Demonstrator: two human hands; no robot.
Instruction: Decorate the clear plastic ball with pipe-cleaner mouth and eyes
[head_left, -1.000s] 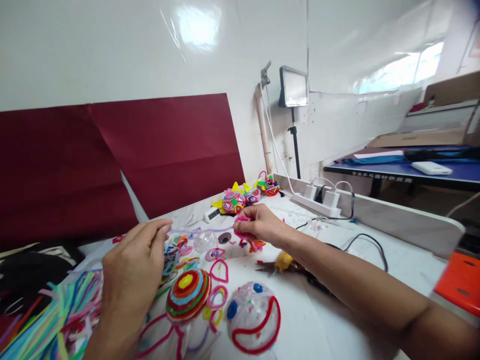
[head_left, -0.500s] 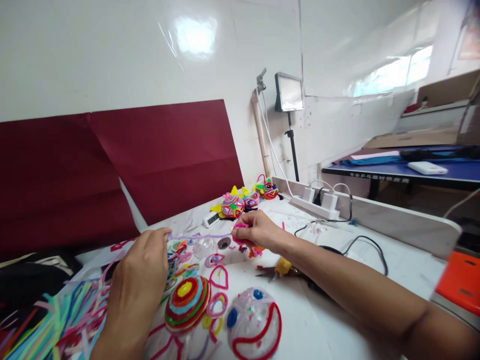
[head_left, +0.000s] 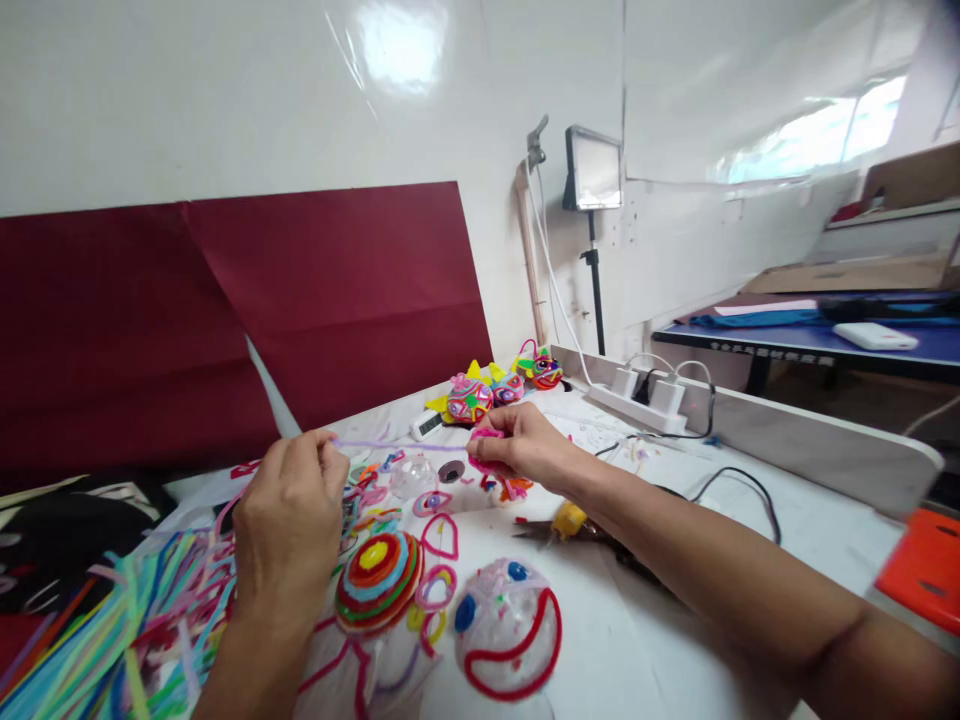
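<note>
A thin lilac pipe cleaner [head_left: 401,445] stretches between both hands, nearly straight and raised over the table. My left hand [head_left: 289,500] pinches its left end between thumb and fingers. At the other end my right hand [head_left: 525,440] is closed on the strand together with a pink fuzzy piece [head_left: 486,462], partly hidden by the fingers. Below them lie a striped dome [head_left: 379,580] wound in coloured pipe cleaner and a clear dome [head_left: 506,635] with blue dots and a red curved outline. Small pipe-cleaner loops [head_left: 439,537] sit between the domes.
Loose pipe cleaners [head_left: 127,620] pile up at the left. Scissors [head_left: 551,525] with yellow wrapping lie under my right forearm. Decorated fish-like figures [head_left: 471,400], a small digital timer [head_left: 427,425] and a power strip [head_left: 637,408] with cables stand at the back.
My left hand has risen slightly, and the lilac pipe cleaner is straighter than before. My right hand keeps its grip. The whole view has shifted a little.
</note>
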